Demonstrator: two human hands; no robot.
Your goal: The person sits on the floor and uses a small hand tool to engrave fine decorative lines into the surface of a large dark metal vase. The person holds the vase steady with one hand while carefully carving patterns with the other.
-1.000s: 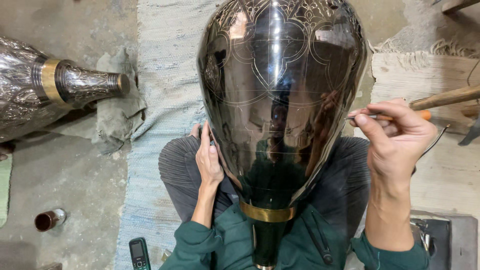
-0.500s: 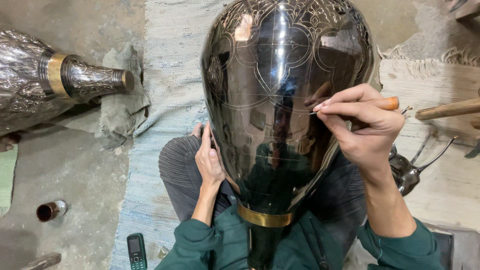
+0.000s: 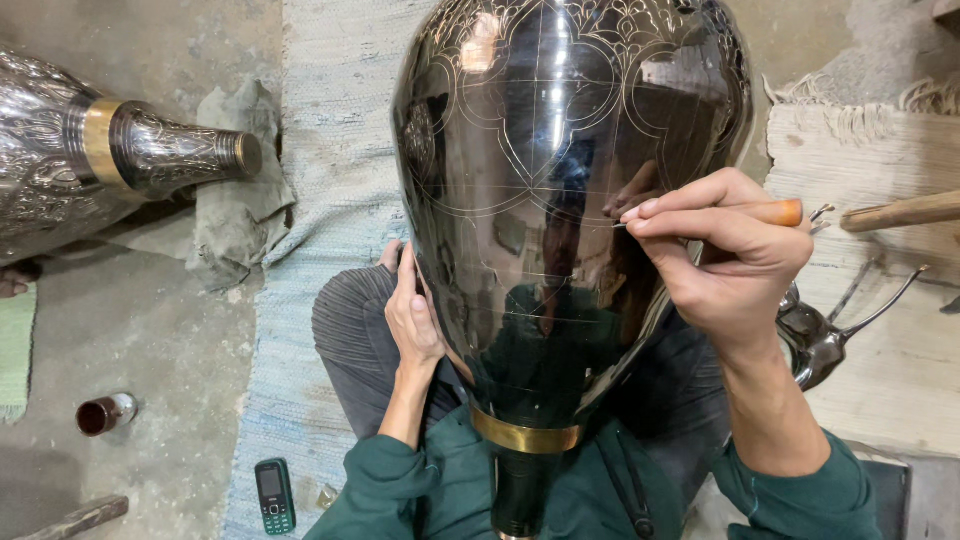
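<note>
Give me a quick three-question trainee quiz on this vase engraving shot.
1. True or false: the right hand holds an orange-handled tool against the dark vase.
2. Where does the left hand rest? A) on the vase's side B) on the phone C) on the small cup
3. Fill in: the band around the vase's neck is ____ coloured.

Key: 1 true; 2 A; 3 gold

Soft, even daylight, bright and sharp throughout; white glare streaks the polished dark vase [image 3: 560, 200] above the right hand's [image 3: 735, 255] grip. Shadows are faint; edges bow slightly.
</note>
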